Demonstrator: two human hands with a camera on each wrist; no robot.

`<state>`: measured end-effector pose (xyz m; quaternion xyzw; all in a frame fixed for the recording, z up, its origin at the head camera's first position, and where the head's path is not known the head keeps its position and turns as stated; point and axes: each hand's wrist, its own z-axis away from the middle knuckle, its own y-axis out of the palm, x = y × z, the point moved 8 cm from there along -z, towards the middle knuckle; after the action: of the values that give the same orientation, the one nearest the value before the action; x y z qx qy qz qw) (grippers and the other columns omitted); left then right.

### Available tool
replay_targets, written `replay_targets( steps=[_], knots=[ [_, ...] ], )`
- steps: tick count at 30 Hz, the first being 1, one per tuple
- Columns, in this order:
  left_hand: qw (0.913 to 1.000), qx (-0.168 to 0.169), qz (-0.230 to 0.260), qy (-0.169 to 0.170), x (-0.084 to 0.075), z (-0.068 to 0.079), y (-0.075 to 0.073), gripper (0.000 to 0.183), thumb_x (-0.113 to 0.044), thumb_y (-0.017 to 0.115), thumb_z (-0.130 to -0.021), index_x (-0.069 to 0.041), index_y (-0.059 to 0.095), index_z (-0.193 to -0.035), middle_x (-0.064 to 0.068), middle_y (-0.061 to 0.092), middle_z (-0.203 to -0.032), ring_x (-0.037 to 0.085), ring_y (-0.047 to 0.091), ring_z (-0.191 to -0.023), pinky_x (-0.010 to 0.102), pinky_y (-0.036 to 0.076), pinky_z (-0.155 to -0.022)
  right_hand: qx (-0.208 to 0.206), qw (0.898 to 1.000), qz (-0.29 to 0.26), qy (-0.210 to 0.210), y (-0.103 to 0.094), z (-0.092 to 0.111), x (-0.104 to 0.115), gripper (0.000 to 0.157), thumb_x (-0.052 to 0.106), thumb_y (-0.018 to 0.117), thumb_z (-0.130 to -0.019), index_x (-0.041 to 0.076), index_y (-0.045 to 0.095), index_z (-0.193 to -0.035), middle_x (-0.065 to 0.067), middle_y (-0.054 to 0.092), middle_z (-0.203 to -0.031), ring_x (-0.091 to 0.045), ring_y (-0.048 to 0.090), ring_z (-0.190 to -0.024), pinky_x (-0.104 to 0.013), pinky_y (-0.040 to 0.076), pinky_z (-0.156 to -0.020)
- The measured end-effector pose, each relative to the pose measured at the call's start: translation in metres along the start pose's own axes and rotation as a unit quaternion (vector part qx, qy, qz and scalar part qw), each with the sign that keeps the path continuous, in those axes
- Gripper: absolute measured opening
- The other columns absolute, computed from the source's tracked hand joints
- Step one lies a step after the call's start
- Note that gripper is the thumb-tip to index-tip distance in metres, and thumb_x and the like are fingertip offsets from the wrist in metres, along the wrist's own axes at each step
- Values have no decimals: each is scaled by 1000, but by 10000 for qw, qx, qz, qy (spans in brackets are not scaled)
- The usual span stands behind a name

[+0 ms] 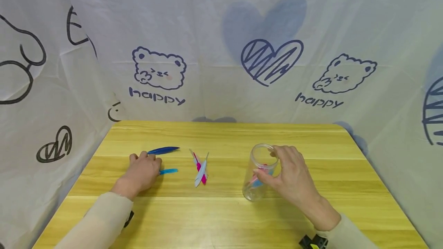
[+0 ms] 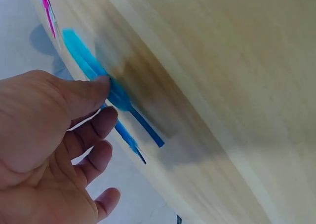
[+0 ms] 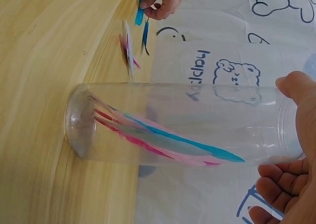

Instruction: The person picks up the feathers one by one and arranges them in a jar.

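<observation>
Curtained-off booth: printed cloth (image 1: 214, 49) around wood-grain table (image 1: 221, 218).

A yellow, wood-grained desk (image 1: 194, 222) is enclosed at the back and both sides by white sheets (image 1: 211, 18), on which bears (image 1: 159, 68), hearts (image 1: 272, 62) and the word "happy" (image 1: 157, 96) are printed.

glossy plastic jar (image 3: 180, 120), smooth wood-grain table (image 1: 221, 218)

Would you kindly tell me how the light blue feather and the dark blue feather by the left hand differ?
The light blue feather has a blunt tip; the dark blue feather tapers to a point. The left hand pinches the light blue feather, while the dark blue feather lies beyond it on the table. Both tips point rightward in the head view.
</observation>
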<state>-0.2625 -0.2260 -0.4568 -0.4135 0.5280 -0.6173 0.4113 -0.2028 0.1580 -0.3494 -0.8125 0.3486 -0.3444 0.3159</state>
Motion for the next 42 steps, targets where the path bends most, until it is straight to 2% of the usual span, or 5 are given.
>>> replay_targets(
  steps=[7, 12, 19, 31, 42],
  knots=[
    [9993, -344, -130, -22, -3, 0, 2, 9, -2, 56, -106, -4, 61, -113, 15, 72, -109, 37, 56, -97, 63, 38, -89, 23, 10000, -6, -1, 0, 0, 0, 64, 40, 93, -75, 4, 62, -118, -12, 67, -105, -30, 60, -101, -50, 49, -86],
    [9986, -511, -145, -79, -2, -2, 2, 8, 0, 61, -103, -4, 59, -110, 14, 74, -106, 34, 56, -95, 61, 37, -88, 93, 9999, -13, 85, 1, 1, -2, 66, 42, 93, -75, 4, 61, -118, -13, 67, -106, -31, 60, -102, -51, 48, -88],
    [9984, -408, -392, -74, -2, -2, -3, 10, 1, 65, -100, -5, 71, -106, 13, 73, -99, 34, 56, -93, 63, 40, -90, 38, 10000, -9, 47, 0, 0, 0, 64, 39, 93, -75, 3, 62, -118, -11, 67, -105, -31, 61, -102, -51, 49, -88],
    [9966, -792, -201, -60, -1, 1, -2, 6, 2, 51, -108, -2, 53, -104, 8, 48, -88, 33, 45, -90, 61, 38, -89, 44, 10000, -34, 63, 0, 0, 0, 63, 39, 93, -76, 4, 62, -118, -11, 68, -105, -31, 62, -102, -52, 48, -88],
    [9911, -1333, 4, 64, -4, 1, -11, 15, -1, 47, -109, -5, 45, -95, 7, 42, -85, 30, 37, -84, 55, 35, -85, 90, 9999, -51, 113, 1, 0, 0, 63, 40, 93, -76, 4, 62, -118, -11, 67, -106, -31, 61, -102, -52, 47, -89]
  ],
)
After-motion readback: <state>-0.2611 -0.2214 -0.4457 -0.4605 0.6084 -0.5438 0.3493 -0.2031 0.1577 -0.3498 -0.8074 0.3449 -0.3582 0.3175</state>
